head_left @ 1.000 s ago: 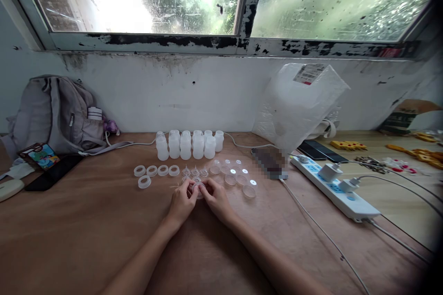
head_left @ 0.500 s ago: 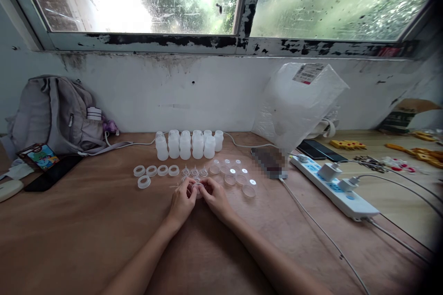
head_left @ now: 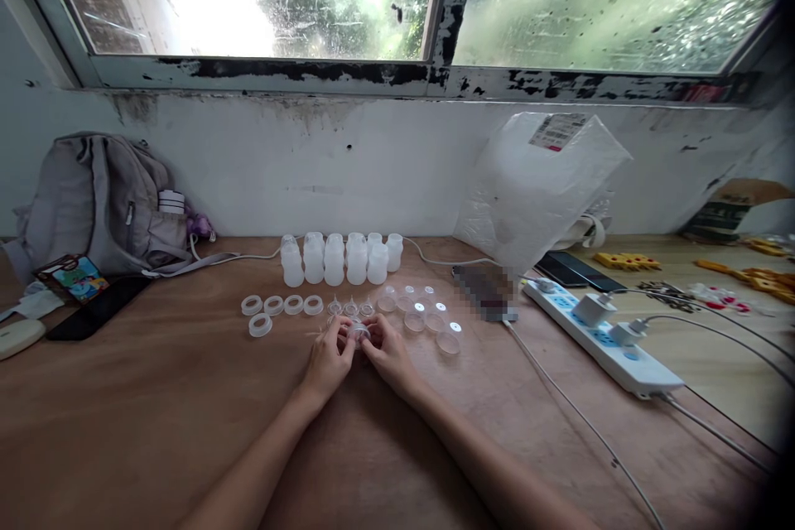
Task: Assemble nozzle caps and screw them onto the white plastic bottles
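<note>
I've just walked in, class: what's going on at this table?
A person holds a small clear part between the fingertips of the left hand and right hand, low over the table; its exact shape is hard to make out. Pale rings lie to the left, clear round pieces to the right, and frosted bottles stand behind, near the wall.

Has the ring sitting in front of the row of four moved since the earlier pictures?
No: the front ring shows no shift either way against the power strip.
</note>
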A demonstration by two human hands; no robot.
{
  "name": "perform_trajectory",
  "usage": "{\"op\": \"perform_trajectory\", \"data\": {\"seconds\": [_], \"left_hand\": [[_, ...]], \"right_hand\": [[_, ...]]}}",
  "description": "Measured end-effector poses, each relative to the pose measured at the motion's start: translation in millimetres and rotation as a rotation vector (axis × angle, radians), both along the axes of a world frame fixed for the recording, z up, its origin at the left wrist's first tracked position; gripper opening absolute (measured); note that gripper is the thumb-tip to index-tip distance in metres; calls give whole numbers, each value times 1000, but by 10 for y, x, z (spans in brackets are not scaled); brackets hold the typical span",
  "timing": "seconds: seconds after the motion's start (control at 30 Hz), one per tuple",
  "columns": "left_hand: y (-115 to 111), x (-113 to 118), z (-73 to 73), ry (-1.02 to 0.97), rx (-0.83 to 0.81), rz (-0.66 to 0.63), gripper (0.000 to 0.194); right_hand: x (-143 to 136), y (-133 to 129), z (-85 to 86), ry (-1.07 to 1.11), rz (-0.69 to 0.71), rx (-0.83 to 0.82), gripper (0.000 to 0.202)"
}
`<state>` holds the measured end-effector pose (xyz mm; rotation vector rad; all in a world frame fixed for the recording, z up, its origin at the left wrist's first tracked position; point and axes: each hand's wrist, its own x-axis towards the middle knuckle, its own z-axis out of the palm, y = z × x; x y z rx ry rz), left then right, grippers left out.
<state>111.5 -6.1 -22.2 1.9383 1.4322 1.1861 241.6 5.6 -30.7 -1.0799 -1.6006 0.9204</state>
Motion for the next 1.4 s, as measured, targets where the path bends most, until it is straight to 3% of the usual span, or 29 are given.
{"op": "perform_trajectory", "data": {"seconds": [0.13,0.63,0.77,0.9,1.17,1.4], "left_hand": [[0,2,-12,17,-1,0,21],[-10,4,11,11,-28,42,16],[21,-30,-7,-127,-25,24,19],[55,-43,-24,-194,3,-46,21],[-16,-87,63,-229,-66,-76,24],[-31,-26,46,-108,-40,-78,28]], "right_hand": [[10,2,27,-19,-32,26,14],[5,-49,104,-35,-38,63,11],[12,-42,129,200,105,-135,29],[15,8,109,364,120,-279,41],[48,29,100,266,-13,-182,30],[71,-5,182,171,3,-88,27]]}}
